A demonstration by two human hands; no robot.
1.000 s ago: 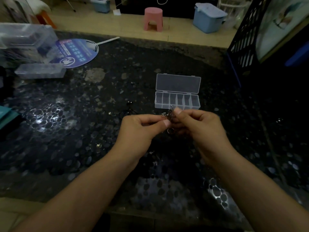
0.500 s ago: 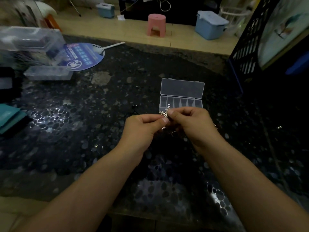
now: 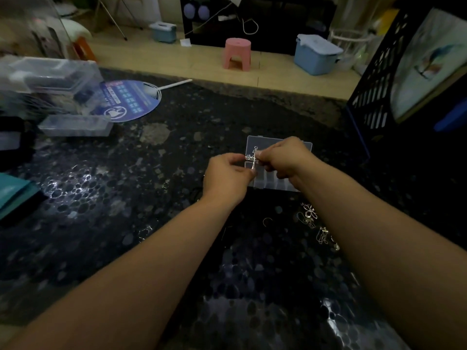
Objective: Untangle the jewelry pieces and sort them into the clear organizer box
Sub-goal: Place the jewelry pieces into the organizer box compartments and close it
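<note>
- Two hands pinch one silver jewelry tangle (image 3: 253, 157) between them: left hand (image 3: 227, 178) from the left, right hand (image 3: 285, 157) from the right, its dangling strand hanging vertically.
- Directly beneath and behind lies the clear organizer box (image 3: 278, 184); the right hand is nearer it.
- Compared with a second ago, both hands are farther forward, now over the box; loose jewelry pieces (image 3: 312, 221) show on the tabletop (image 3: 126, 198).

The room is dim, with a dark speckled stone desk (image 3: 106, 203) catching patches of glare, a pale tan floor (image 3: 156, 59) beyond it carrying a pink stool (image 3: 237, 54) and two light blue lidded bins (image 3: 317, 54), and black furniture (image 3: 265, 24) against the far wall.
</note>
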